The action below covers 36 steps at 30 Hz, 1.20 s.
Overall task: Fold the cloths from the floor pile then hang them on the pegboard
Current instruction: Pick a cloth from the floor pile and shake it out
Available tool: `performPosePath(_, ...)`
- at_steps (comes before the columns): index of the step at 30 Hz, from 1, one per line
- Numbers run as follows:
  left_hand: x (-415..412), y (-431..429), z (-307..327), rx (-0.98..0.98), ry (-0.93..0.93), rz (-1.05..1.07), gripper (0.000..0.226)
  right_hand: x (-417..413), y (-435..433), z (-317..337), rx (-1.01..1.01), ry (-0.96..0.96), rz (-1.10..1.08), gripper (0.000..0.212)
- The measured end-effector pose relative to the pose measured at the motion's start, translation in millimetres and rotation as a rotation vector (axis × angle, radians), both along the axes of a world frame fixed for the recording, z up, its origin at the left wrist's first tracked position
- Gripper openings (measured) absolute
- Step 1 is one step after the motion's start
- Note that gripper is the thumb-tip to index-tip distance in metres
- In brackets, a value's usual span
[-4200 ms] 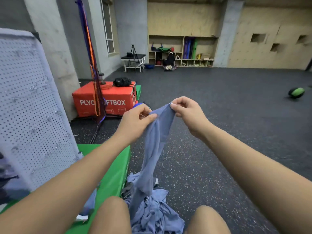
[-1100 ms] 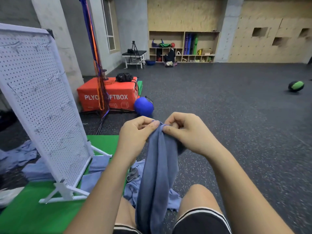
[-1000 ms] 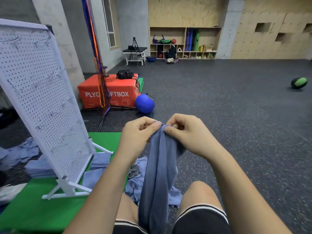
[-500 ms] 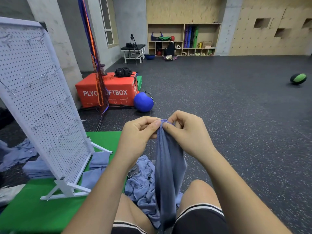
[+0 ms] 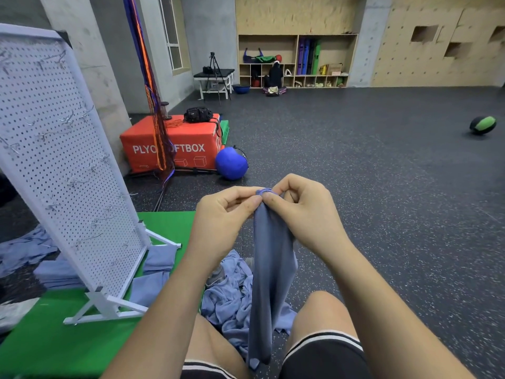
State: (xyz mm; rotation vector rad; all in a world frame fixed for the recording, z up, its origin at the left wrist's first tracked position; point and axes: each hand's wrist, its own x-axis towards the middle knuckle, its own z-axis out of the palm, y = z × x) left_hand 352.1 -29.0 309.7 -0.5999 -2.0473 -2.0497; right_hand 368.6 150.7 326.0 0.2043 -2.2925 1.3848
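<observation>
**Blue-grey cloth point(image 5: 270, 269) being pinched at its top edge, fold not yet made**

White pegboard point(image 5: 62, 165) is standing tilted on the green mat point(image 5: 54, 343) at the left, with small metal hooks sticking out of its face and flattened cloths point(image 5: 58, 272) lying around its foot. Just right of the mat, the floor pile point(image 5: 229, 294) is lying crumpled near the person's knees. Above it the left hand point(image 5: 221, 214) is pinching the top edge of the one lifted cloth between thumb and forefinger, its other fingers curled in. The cloth is hanging straight down in a narrow, bunched strip, its lower end dangling between the thighs in front of the pile. The right hand point(image 5: 303, 214) is pinching the same edge, its fingertips touching those of the left and its remaining fingers loosely curled. This is looking like the very start of the folding step, with the corners being sorted out. Next, the hands would be needing to draw apart along the edge, spreading the cloth flat before doubling it.
</observation>
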Motion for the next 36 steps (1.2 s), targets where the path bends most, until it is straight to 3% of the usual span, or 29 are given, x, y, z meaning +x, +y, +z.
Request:
performPosePath(9,-13.2,-23.6,13.7,-0.125,0.13,0.171,0.029,-1.8,35.7,15.9,0.383,-0.091,0.124,0.029)
performPosePath(13,-19.0,-33.4,13.6,-0.152,0.127,0.199,0.026,-6.7,50.9,15.1,0.652,0.064,-0.003,0.039)
performPosePath(15,-22.4,-35.7,12.4,-0.157,0.13,0.214,0.024,-8.0,53.3,16.4,0.696,0.13,-0.073,0.037)
performPosePath(20,-26.2,-30.4,11.1,-0.209,0.139,0.171,0.017,-4.4,46.6,23.6,0.614,0.163,-0.11,0.039)
performPosePath(24,-25.7,-20.4,12.1,-0.242,0.183,0.071,0.018,-1.3,30.4,28.2,0.512,0.146,0.086,0.049)
performPosePath(30,-21.1,-5.3,14.7,-0.221,0.241,-0.006,0.021,-12.3,21.8,31.4,0.371,0.033,0.246,0.015)
performPosePath(36,-22.8,-8.5,-2.1,-0.176,0.111,-0.068,0.031,-19.0,25.3,42.5,0.419,0.036,0.253,0.017)
